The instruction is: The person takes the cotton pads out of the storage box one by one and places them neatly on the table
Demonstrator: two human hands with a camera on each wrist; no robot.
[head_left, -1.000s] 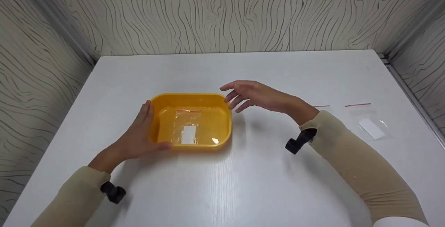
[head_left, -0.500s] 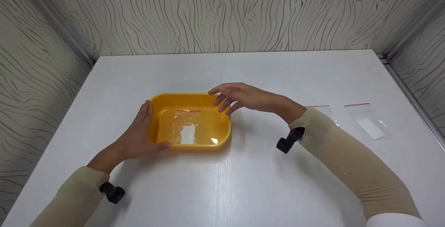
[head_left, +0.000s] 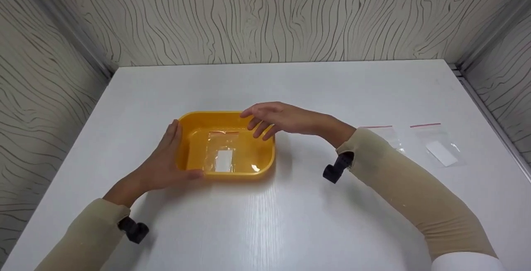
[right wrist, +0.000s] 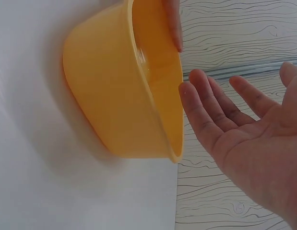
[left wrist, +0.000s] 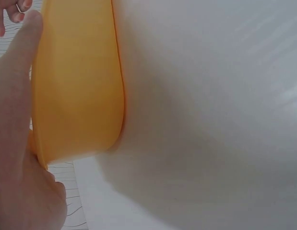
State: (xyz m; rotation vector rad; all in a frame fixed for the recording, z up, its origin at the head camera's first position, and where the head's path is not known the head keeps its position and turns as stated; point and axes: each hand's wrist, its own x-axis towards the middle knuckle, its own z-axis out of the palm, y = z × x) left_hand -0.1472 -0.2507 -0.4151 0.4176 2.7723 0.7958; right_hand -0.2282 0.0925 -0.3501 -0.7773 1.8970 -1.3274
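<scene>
A yellow plastic basin [head_left: 238, 175] stands on the white table. Inside it lies a clear zip bag [head_left: 222, 141] with a red seal line and a white slip. My left hand [head_left: 164, 165] holds the basin's left end, its thumb along the near rim and its fingers against the left side. Over the basin's far right corner hovers my right hand [head_left: 282, 117], fingers spread and slightly bent, with nothing in them. In the right wrist view this hand [right wrist: 254, 139] is beside the rim, palm showing, apart from the basin wall [right wrist: 107, 91].
Two more clear zip bags with red seal lines lie on the table's right side. One bag [head_left: 440, 146] shows a white slip; the other bag [head_left: 383, 130] is partly hidden by the right sleeve [head_left: 406, 184]. Wood-grain panels [head_left: 265, 18] rise behind the table.
My right hand has moved left and slightly nearer, from beside the basin's right rim to above its far right corner. The left hand and the basin have hardly moved.
</scene>
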